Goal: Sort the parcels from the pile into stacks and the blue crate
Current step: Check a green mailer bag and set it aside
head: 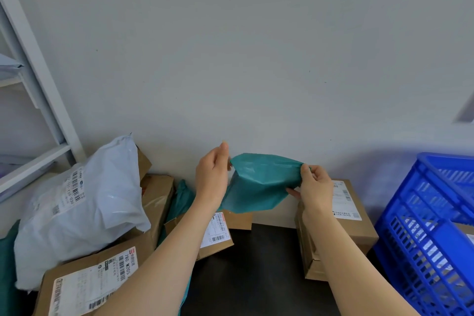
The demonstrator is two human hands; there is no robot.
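1. Head view, writing: the nearest flat brown cardboard box (84, 287), at lower left, carries a white shipping label reading "780 M205" beside a red logo and barcodes. The finer print is too small to read.
2. The bulging white plastic mailer bag (97, 200) lies on top of that box and has a barcode label. Its digits are not clearly legible.
3. The small brown carton (220, 236) at centre and the tall brown carton (359, 228) at right each bear a white barcode label, text unreadable.
4. Task item: the teal plastic mailer parcel (259, 182) is held in the air in front of the pale wall (256, 46), above the dark tabletop (261, 277), between the pile and the tall carton. No label shows on its visible face.
5. The left hand (213, 177) pinches the parcel's upper left corner between thumb and curled fingers.
6. The right hand (316, 187) pinches the upper right edge, with the thumb on top and the fingers curled beneath.
7. The blue plastic lattice crate (436, 226) stands at far right, just beside the tall carton. White-labelled parcels show through its slats.
8. Surroundings: a second teal bag (183, 197) is wedged between another brown box (156, 195) and the left forearm, which hides part of the small carton. A white metal shelf frame (38, 72) stands at far left.
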